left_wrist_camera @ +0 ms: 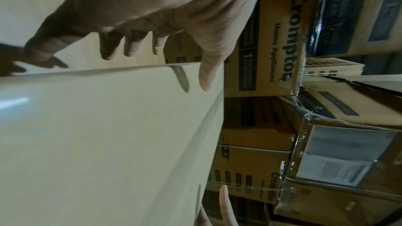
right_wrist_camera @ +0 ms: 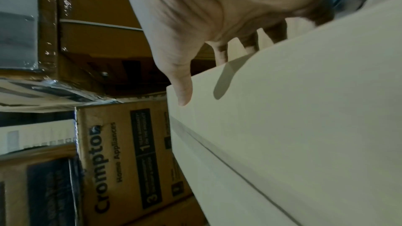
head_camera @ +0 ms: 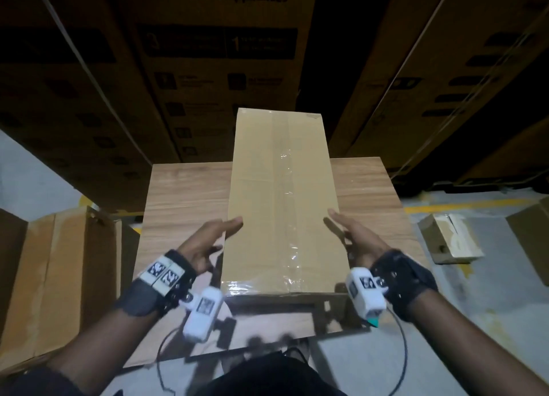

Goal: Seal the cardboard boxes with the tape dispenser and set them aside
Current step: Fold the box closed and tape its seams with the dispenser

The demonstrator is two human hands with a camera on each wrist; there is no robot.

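Observation:
A long plain cardboard box [head_camera: 282, 202] lies lengthwise on the wooden table [head_camera: 178, 193]. A strip of clear tape [head_camera: 289, 187] runs along its top seam and over the near end. My left hand [head_camera: 217, 235] is at the box's left side near the near end, fingers straight, thumb [left_wrist_camera: 204, 78] over the top edge. My right hand [head_camera: 353, 235] mirrors it on the right side, thumb [right_wrist_camera: 182, 90] at the top edge and fingers down the side. Neither hand holds anything. A teal part [head_camera: 375, 322] shows under my right wrist; I cannot tell if it is the tape dispenser.
Tall stacks of printed appliance cartons [head_camera: 219, 68] stand close behind the table. An open carton [head_camera: 59, 276] stands on the floor at the left. A small taped box [head_camera: 450, 238] and another carton [head_camera: 531, 238] sit on the floor at the right.

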